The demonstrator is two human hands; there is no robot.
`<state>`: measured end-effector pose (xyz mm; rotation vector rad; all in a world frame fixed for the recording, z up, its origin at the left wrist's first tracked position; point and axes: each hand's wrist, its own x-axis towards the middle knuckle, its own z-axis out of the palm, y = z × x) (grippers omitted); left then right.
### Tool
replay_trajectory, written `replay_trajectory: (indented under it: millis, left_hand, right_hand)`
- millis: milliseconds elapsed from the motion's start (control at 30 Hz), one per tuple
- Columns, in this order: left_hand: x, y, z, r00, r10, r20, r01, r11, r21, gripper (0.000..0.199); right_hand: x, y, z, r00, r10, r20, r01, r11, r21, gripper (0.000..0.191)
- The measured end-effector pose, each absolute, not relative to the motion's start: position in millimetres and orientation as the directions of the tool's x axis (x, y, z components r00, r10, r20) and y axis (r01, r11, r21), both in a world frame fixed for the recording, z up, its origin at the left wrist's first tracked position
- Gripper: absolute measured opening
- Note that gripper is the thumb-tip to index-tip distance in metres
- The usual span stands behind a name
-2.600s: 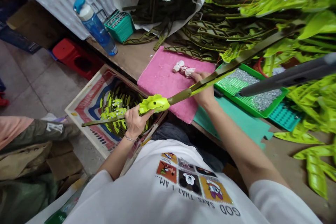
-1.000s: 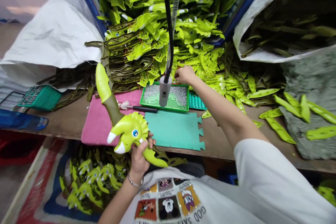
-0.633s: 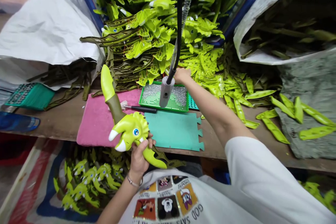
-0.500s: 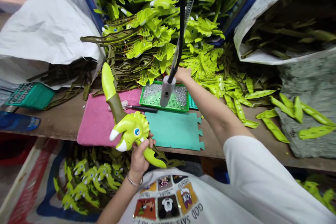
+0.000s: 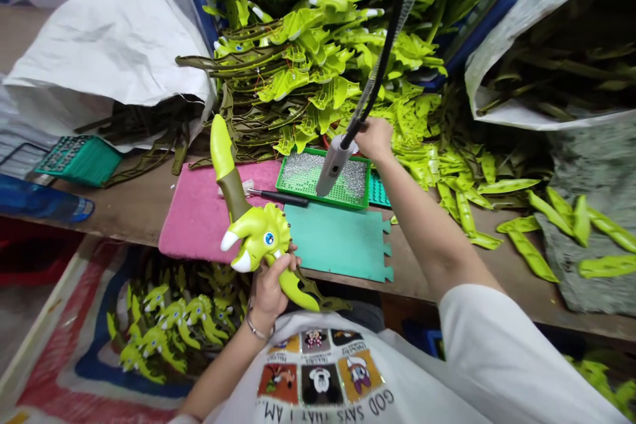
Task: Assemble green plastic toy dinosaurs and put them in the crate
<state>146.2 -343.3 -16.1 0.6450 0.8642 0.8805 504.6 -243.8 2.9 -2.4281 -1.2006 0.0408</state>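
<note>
My left hand (image 5: 272, 285) is closed around a lime-green toy dinosaur (image 5: 261, 235) with a blue eye, white horn tips and a dark olive neck section. It is held above the front edge of the bench, beside a teal foam mat (image 5: 342, 242). My right hand (image 5: 375, 138) reaches across to the front of the heaped green toy parts (image 5: 322, 40), behind the hanging electric screwdriver (image 5: 334, 165). The cable and the hand itself hide its fingertips, so what they touch does not show. Below the screwdriver sits a green tray of small screws (image 5: 303, 180).
A pink pad (image 5: 199, 212) lies at the left, with a black-handled tool (image 5: 281, 197) at its edge. Loose green strips (image 5: 527, 252) lie at the right. White sacks (image 5: 114, 46) flank the heap. Several similar toys (image 5: 173, 318) fill a container below the bench.
The view has shifted, so the bench appears farther right. My right hand has turned and shows more of its back near the cable. The screwdriver hangs more tilted. My left hand keeps its hold.
</note>
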Motion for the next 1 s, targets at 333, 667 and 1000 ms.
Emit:
replay_trajectory:
  millis: [333, 667, 1000]
  left_hand:
    - [150, -352, -15, 0.387, 0.83, -0.402, -0.424, 0.547, 0.722, 0.038]
    - [151, -361, -20, 0.335, 0.84, -0.427, -0.428, 0.539, 0.726, 0.038]
    - [152, -368, -29, 0.234, 0.87, -0.434, -0.59, 0.482, 0.648, 0.049]
  right_hand:
    - [471, -311, 11, 0.776, 0.618, 0.127, 0.288, -0.169, -0.943, 0.02]
    - [294, -385, 50, 0.455, 0.826, 0.333, 0.346, 0.181, -0.921, 0.002]
    - [234, -381, 36, 0.394, 0.874, 0.283, 0.337, 0.149, -0.93, 0.005]
